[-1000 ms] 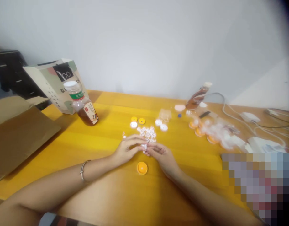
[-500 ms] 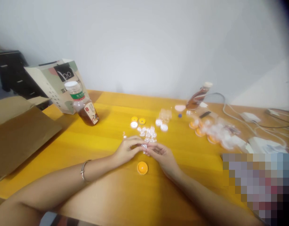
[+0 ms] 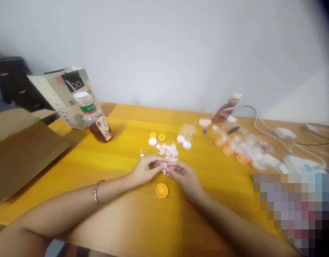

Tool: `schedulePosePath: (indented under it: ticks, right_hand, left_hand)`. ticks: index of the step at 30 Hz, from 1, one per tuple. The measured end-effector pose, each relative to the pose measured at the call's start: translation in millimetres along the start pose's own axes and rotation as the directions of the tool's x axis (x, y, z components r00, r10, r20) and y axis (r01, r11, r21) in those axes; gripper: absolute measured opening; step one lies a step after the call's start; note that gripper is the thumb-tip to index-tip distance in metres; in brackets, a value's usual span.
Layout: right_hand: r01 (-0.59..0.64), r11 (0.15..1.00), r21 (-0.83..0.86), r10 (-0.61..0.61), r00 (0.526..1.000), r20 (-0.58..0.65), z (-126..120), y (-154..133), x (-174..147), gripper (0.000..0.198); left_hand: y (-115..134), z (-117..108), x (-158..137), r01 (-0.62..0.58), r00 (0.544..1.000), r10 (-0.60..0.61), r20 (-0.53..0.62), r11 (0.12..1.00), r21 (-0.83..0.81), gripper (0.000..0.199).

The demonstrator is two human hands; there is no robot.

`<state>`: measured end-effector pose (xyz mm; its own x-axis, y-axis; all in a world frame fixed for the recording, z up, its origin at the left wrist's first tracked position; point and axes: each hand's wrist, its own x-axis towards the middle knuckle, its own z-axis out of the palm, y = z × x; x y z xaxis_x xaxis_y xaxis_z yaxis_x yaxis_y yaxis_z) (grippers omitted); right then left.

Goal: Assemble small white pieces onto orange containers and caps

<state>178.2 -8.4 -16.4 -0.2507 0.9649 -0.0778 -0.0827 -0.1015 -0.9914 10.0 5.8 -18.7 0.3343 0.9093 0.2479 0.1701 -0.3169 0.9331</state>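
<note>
Between my fingertips is a small white openwork plastic piece [image 3: 163,168], pinched from both sides. My left hand [image 3: 146,169] grips its left side with thumb and fingers. My right hand [image 3: 185,177] holds the right side the same way. Just beyond the hands lies a cluster of similar white openwork pieces [image 3: 168,150]. Nearer to me, below the hands, an orange round cup-like part [image 3: 162,190] rests on the table. Behind the cluster are two yellow discs [image 3: 161,137] and several white discs [image 3: 186,145]. The held piece's exact shape is too small to make out.
At left stand a cardboard box [image 3: 33,153], a paper bag [image 3: 65,96] and a tea bottle [image 3: 93,117]. To the right are another bottle [image 3: 226,110], orange parts with clear plastic wrapping [image 3: 243,151], white cables [image 3: 261,125] and a white box [image 3: 300,166].
The white piece has tilted slightly between my fingertips, and my left fingers have shifted a little. Everything on the table stays where it was.
</note>
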Motion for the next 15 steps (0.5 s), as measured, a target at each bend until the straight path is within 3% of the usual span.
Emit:
schedulePosePath:
  ticks: [3, 5, 7, 9, 11, 15]
  right_hand:
    - [0.066, 0.995, -0.079, -0.066, 0.998, 0.008, 1, 0, -4, 0.02]
    - [0.178, 0.962, -0.208, -0.179, 0.984, 0.014, 1, -1, -9, 0.023]
    - [0.326, 0.861, -0.391, -0.304, 0.945, 0.12, 0, -3, -16, 0.036]
    - [0.457, 0.726, -0.514, -0.338, 0.888, 0.311, 0, -4, -20, 0.049]
    - [0.521, 0.631, -0.575, -0.318, 0.849, 0.421, 0, -3, -20, 0.044]
    - [0.527, 0.576, -0.625, -0.357, 0.85, 0.388, -1, 5, -13, 0.024]
  left_hand:
    - [-2, 0, 0, 0.019, 1.0, -0.019, -0.014, 0.999, -0.037, 0.023]
    - [-3, -2, 1, 0.028, 0.999, -0.03, -0.043, 0.998, -0.053, 0.024]
    - [-4, -4, 1, 0.03, 0.996, -0.036, -0.083, 0.997, -0.068, 0.024]
    - [-3, -6, 0, 0.011, 0.994, -0.019, -0.108, 0.997, -0.083, 0.024]
    - [-1, -8, -2, -0.046, 0.994, 0.037, -0.106, 0.996, -0.078, 0.025]
    - [4, -12, -7, -0.209, 0.977, 0.209, 0.037, 0.978, 0.023, 0.02]
